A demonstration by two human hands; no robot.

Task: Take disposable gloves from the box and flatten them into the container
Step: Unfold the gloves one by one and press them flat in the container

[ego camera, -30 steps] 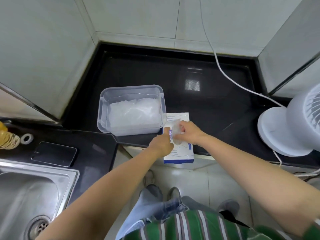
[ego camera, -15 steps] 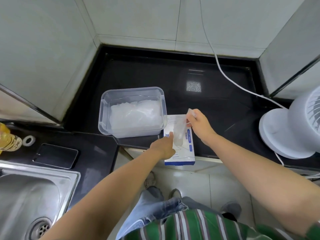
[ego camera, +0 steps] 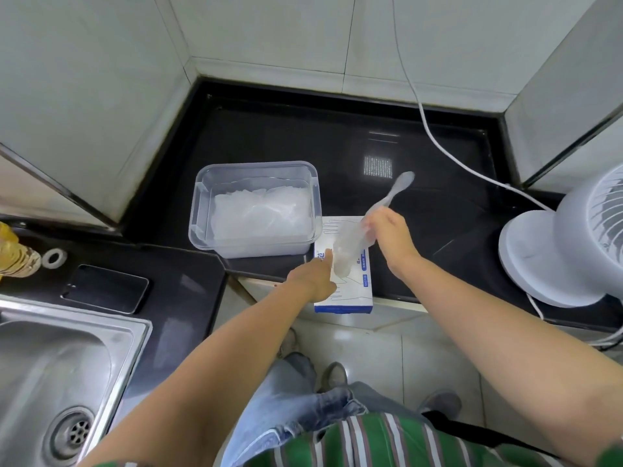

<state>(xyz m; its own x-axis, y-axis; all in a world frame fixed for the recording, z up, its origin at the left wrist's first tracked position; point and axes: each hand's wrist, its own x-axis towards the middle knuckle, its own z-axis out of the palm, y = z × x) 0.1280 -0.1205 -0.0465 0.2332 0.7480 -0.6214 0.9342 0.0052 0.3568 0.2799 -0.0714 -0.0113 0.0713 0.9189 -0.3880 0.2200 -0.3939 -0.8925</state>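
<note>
A white and blue glove box lies flat at the counter's front edge. Just left of it stands a clear plastic container with flattened clear gloves inside. My right hand pinches a clear disposable glove and holds it stretched above the box. One end of the glove sticks up past my fingers toward the far right. The other end trails down to the box opening. My left hand rests on the box's left side, its fingers at the glove's lower end.
A white fan stands on the right, its cord running across the black counter. A steel sink lies at the lower left. A dark phone, a tape ring and a yellow bottle sit beside it.
My right hand has drawn the glove out of the box and moved up and to the right. The glove now stretches longer. My left hand stays on the box.
</note>
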